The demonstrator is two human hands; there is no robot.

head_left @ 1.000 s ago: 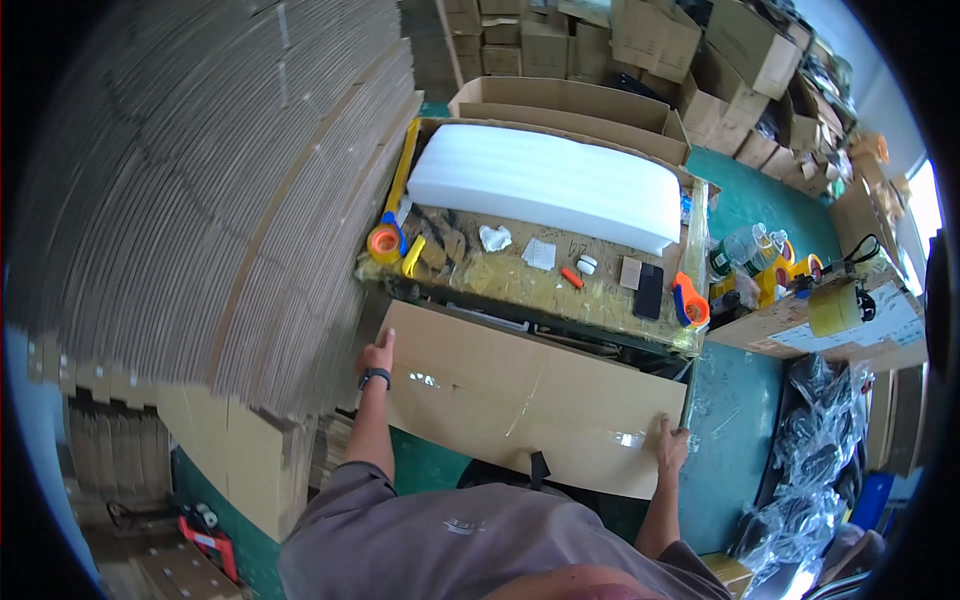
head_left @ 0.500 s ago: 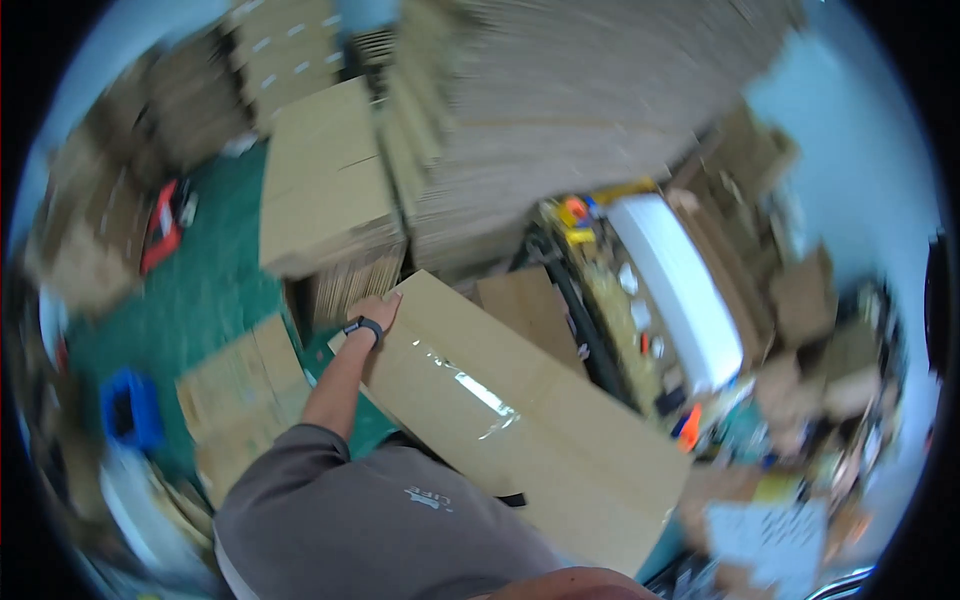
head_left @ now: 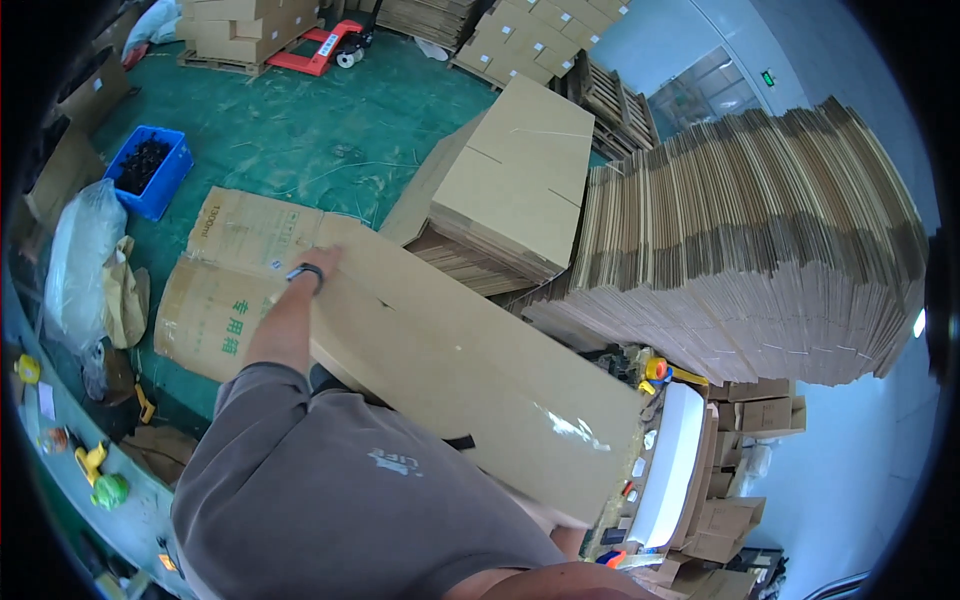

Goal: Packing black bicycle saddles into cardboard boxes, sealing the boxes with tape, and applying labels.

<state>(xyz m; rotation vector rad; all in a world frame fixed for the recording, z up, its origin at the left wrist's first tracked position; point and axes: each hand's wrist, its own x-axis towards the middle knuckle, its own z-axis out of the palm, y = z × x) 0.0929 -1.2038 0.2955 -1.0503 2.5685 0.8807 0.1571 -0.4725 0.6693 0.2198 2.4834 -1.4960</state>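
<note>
A long, closed brown cardboard box (head_left: 470, 350) lies slantwise in front of my body, with a shiny patch of clear tape near its right end. My left hand (head_left: 325, 262), with a dark band on the wrist, is gripping the box at its far left end. Part of my right hand (head_left: 570, 540) shows under the near right end of the box; its fingers are hidden. A flattened carton (head_left: 225, 290) with green print lies on the floor beyond and left of my left arm.
Flat cartons are stacked at the centre (head_left: 530, 150), beside a long row of upright folded cartons (head_left: 740, 240). Right of the box sits a long white piece (head_left: 672, 465). A blue crate (head_left: 150, 170) of dark items and a red pallet jack (head_left: 320, 48) stand left on the green floor (head_left: 290, 130).
My view has swung left, bringing more green floor and the blue crate into sight. The box has turned with me; its taped patch now shows nearer the right end. My left hand stays on it.
</note>
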